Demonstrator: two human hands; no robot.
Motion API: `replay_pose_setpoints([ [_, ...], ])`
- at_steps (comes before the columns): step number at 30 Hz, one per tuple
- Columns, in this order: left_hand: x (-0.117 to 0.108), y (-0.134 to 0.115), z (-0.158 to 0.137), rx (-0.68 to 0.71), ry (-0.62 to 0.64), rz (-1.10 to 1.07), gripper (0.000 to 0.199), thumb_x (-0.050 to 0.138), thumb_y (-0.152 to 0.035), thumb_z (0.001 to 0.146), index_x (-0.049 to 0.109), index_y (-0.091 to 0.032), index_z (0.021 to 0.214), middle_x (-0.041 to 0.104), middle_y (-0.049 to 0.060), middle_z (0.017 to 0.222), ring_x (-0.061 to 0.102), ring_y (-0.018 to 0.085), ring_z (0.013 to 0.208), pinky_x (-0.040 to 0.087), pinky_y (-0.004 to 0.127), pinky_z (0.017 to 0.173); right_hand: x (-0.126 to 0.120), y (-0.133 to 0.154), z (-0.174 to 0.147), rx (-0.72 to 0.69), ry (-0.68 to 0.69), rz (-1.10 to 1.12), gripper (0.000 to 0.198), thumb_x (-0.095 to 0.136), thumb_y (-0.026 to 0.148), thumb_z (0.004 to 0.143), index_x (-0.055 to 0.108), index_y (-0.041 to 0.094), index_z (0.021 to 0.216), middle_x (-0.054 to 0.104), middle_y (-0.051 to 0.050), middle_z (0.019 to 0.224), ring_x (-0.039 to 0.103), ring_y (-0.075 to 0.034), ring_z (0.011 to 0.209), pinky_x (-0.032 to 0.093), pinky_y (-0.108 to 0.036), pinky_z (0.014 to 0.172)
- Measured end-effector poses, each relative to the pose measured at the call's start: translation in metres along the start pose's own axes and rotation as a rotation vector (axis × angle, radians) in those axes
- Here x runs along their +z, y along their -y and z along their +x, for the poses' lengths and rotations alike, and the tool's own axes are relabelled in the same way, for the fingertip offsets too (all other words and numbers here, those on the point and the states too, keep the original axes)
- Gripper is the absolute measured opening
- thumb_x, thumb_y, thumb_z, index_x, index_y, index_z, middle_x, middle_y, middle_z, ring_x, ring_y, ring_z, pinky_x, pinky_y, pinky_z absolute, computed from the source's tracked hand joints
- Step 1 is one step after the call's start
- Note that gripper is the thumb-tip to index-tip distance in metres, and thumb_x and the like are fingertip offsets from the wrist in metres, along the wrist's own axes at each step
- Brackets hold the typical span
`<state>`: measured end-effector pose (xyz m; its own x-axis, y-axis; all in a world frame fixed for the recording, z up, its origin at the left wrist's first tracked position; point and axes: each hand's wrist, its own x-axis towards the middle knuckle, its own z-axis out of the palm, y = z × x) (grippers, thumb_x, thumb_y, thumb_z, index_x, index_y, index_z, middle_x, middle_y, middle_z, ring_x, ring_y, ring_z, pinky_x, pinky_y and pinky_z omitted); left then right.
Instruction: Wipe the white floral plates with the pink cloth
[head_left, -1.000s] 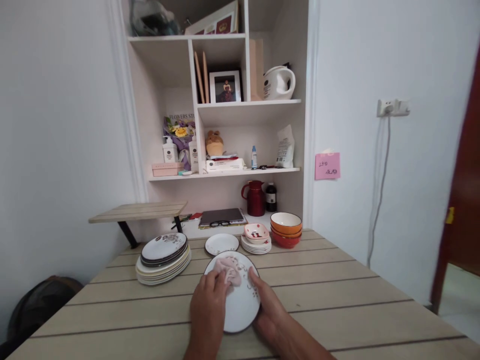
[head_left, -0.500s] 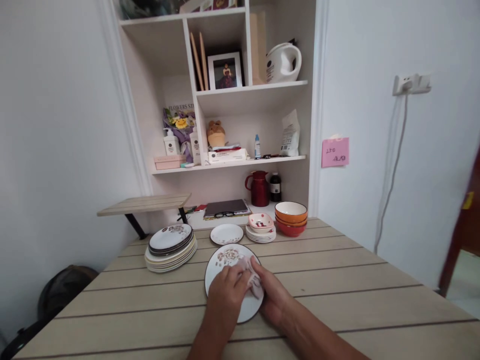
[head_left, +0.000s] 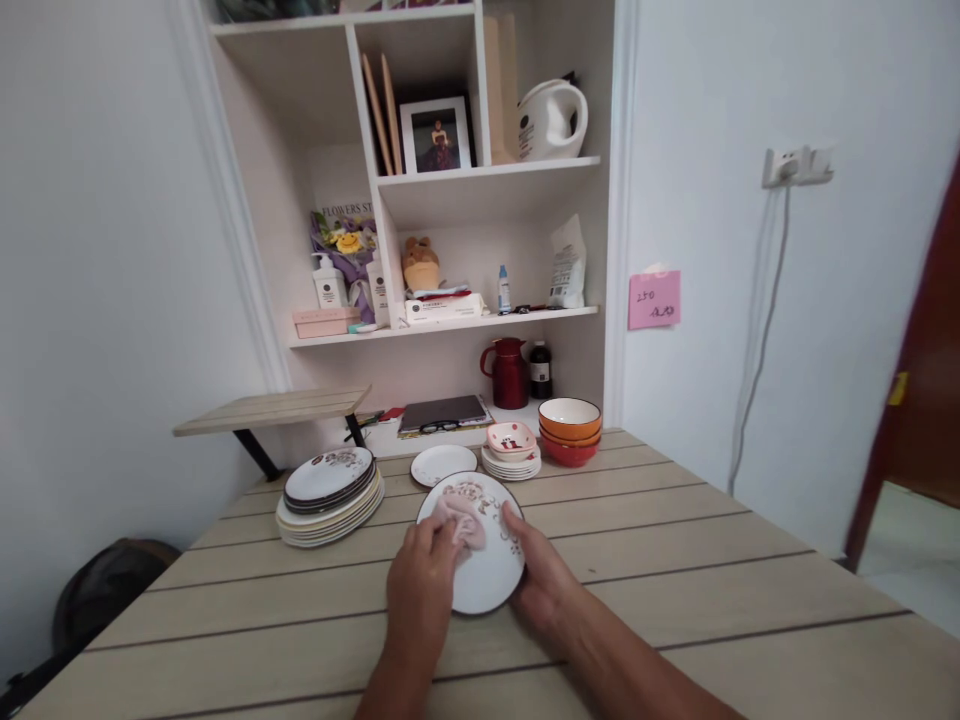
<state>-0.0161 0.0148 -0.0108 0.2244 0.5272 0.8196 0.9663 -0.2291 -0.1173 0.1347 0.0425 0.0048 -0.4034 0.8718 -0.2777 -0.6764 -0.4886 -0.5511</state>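
Observation:
A white plate with a dark rim and brown flower print is in front of me, over the table. My right hand grips its right edge, thumb on top and fingers underneath. Bunched in my left hand is a pale pink cloth, pressed against the plate's upper left face. Behind this plate lies another white plate, smaller in view. A stack of plates stands to the left, dark-rimmed ones above yellowish and white ones.
Small dishes, a square panda bowl on top, stand beside stacked orange and red bowls at the back. A raised wooden shelf overhangs the table's left rear. Farther back are a red jug and a laptop.
The plate has turned, its flowers shifting rightward, and its near edge is higher. My left hand and cloth have moved left across its face. The whole view has shifted slightly.

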Motion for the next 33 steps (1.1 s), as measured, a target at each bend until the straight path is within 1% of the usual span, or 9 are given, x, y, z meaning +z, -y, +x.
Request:
replay_pose_setpoints([
  [4, 0.000, -0.019, -0.001, 0.207, 0.036, -0.124, 0.023, 0.055, -0.022, 0.086, 0.062, -0.023, 0.108, 0.064, 0.005, 0.096, 0.059, 0.017, 0.083, 0.050, 0.028, 0.069, -0.003, 0.011, -0.001, -0.013, 0.016, 0.021, 0.043, 0.055, 0.046, 0.085, 0.063, 0.008, 0.103, 0.074, -0.011, 0.079, 0.067, -0.021, 0.067, 0.052, -0.034, 0.072],
  [6, -0.002, -0.024, -0.001, 0.255, 0.039, -0.125, 0.024, 0.055, -0.022, 0.086, 0.062, -0.023, 0.109, 0.064, 0.005, 0.096, 0.059, 0.017, 0.082, 0.049, 0.029, 0.066, -0.003, 0.011, -0.002, 0.004, 0.026, 0.017, 0.040, 0.055, 0.046, 0.085, 0.064, 0.009, 0.097, 0.073, -0.010, 0.075, 0.066, -0.019, 0.062, 0.051, -0.032, 0.066],
  [10, -0.007, -0.022, 0.002, 0.225, 0.045, -0.134, 0.023, 0.055, -0.024, 0.087, 0.063, -0.025, 0.108, 0.064, 0.004, 0.095, 0.059, 0.017, 0.084, 0.049, 0.028, 0.067, -0.001, -0.001, -0.002, 0.068, 0.069, -0.015, 0.037, 0.057, 0.043, 0.084, 0.064, 0.009, 0.096, 0.074, -0.011, 0.079, 0.067, -0.020, 0.066, 0.051, -0.032, 0.070],
  [14, -0.005, -0.007, 0.005, 0.112, -0.052, -0.088, 0.020, 0.054, -0.022, 0.087, 0.065, -0.024, 0.104, 0.064, 0.005, 0.095, 0.060, 0.018, 0.084, 0.049, 0.029, 0.072, 0.000, -0.014, -0.001, 0.089, 0.100, -0.054, 0.044, 0.062, 0.042, 0.081, 0.063, 0.007, 0.108, 0.074, -0.012, 0.084, 0.068, -0.020, 0.070, 0.050, -0.034, 0.080],
  [18, -0.001, 0.008, 0.004, -0.058, -0.117, -0.025, 0.021, 0.053, -0.023, 0.087, 0.065, -0.020, 0.105, 0.064, 0.007, 0.094, 0.059, 0.019, 0.085, 0.050, 0.031, 0.073, 0.003, -0.012, -0.004, 0.065, 0.039, -0.107, 0.047, 0.062, 0.042, 0.081, 0.063, 0.005, 0.111, 0.075, -0.014, 0.086, 0.069, -0.024, 0.077, 0.048, -0.038, 0.085],
  [20, 0.000, 0.011, 0.002, -0.087, -0.119, -0.020, 0.021, 0.053, -0.022, 0.087, 0.065, -0.019, 0.104, 0.064, 0.007, 0.093, 0.059, 0.019, 0.084, 0.050, 0.030, 0.072, 0.004, -0.007, -0.006, 0.043, -0.013, -0.109, 0.046, 0.061, 0.041, 0.082, 0.063, 0.005, 0.111, 0.075, -0.014, 0.083, 0.069, -0.024, 0.077, 0.049, -0.038, 0.085],
  [23, 0.000, 0.005, 0.001, -0.052, -0.076, -0.080, 0.020, 0.054, -0.020, 0.086, 0.065, -0.020, 0.103, 0.064, 0.006, 0.093, 0.059, 0.018, 0.084, 0.051, 0.029, 0.072, 0.002, 0.003, -0.005, -0.004, -0.027, -0.060, 0.044, 0.059, 0.041, 0.083, 0.063, 0.006, 0.110, 0.075, -0.013, 0.081, 0.069, -0.024, 0.077, 0.049, -0.037, 0.083],
  [29, -0.004, -0.025, 0.000, 0.207, 0.057, -0.211, 0.022, 0.057, -0.025, 0.085, 0.062, -0.024, 0.107, 0.064, 0.004, 0.095, 0.059, 0.017, 0.082, 0.050, 0.028, 0.068, -0.004, 0.017, -0.005, 0.042, 0.028, -0.065, 0.047, 0.056, 0.051, 0.083, 0.066, 0.006, 0.090, 0.073, -0.014, 0.076, 0.067, -0.022, 0.064, 0.051, -0.033, 0.065],
  [33, -0.005, -0.023, 0.002, 0.184, -0.020, -0.175, 0.025, 0.058, -0.023, 0.085, 0.062, -0.025, 0.109, 0.064, 0.004, 0.096, 0.058, 0.018, 0.084, 0.048, 0.029, 0.070, -0.001, 0.007, -0.007, 0.064, 0.088, -0.073, 0.045, 0.060, 0.048, 0.081, 0.065, 0.006, 0.097, 0.074, -0.014, 0.083, 0.068, -0.022, 0.072, 0.052, -0.033, 0.073],
])
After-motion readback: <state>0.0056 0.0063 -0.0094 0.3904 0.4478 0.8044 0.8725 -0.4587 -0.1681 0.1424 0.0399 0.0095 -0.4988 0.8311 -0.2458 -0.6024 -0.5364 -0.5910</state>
